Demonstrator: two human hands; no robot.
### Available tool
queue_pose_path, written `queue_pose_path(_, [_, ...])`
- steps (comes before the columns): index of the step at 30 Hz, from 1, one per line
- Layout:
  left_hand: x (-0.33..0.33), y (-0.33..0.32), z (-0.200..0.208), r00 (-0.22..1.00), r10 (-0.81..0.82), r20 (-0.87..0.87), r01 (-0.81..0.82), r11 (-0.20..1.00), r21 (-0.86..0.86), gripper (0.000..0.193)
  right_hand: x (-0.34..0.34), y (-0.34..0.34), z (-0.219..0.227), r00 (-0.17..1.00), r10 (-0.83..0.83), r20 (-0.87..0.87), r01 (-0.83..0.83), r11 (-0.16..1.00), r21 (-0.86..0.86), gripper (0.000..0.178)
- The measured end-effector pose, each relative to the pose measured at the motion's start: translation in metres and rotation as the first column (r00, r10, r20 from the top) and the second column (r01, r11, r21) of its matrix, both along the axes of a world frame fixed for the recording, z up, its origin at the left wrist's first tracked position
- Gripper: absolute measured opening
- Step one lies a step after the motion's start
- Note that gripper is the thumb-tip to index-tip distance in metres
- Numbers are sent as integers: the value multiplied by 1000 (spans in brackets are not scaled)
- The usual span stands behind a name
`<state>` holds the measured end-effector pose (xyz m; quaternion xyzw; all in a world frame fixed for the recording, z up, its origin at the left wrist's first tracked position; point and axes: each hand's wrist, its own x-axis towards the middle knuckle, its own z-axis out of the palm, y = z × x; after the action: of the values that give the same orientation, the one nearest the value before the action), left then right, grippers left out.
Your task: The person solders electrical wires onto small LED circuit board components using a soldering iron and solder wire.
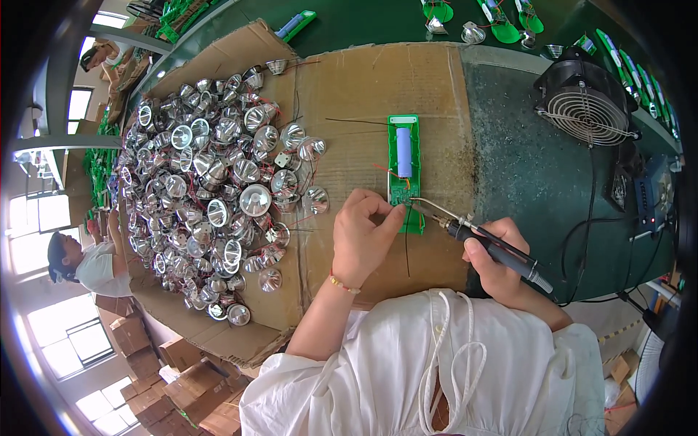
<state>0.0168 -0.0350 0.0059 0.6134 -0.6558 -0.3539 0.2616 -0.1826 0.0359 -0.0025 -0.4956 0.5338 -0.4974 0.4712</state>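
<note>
A green plastic housing (415, 138) lies on the cardboard, with a purple cylindrical battery (404, 152) and a small green circuit board (400, 193) in it. My left hand (367, 231) is closed in a pinch at the board's lower end. A thin black wire (408, 251) runs down from its fingertips; the exact grip is partly hidden. My right hand (498, 261) grips a black-handled soldering iron (502, 254) with a thin metal tube alongside it. The iron's tip points at the board, close to my left fingertips. Whether it touches the board I cannot tell.
On the left, a cardboard tray (247, 45) holds a heap of shiny reflector cups (211, 171) with wires. A black fan with a wire grille (587, 116) and a blue box (646, 200) stand right. Green housings (504, 29) line the far edge. Two people are at left.
</note>
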Motion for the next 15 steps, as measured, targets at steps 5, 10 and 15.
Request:
queue_pose_path(5, [0,-2,1,1000,7,-13,-7,1000,27,17,0,2,-1,999,-34,17,34,999,-9,20])
queue_pose_path(10, [0,-2,3,1000,19,-7,-19,997,77,18,-1,1,1,999,-32,20,32,999,-24,21])
queue_pose_path(15, [0,-3,4,1000,19,-8,-18,995,99,17,1,-4,1,1000,-9,-25,8,999,-42,18])
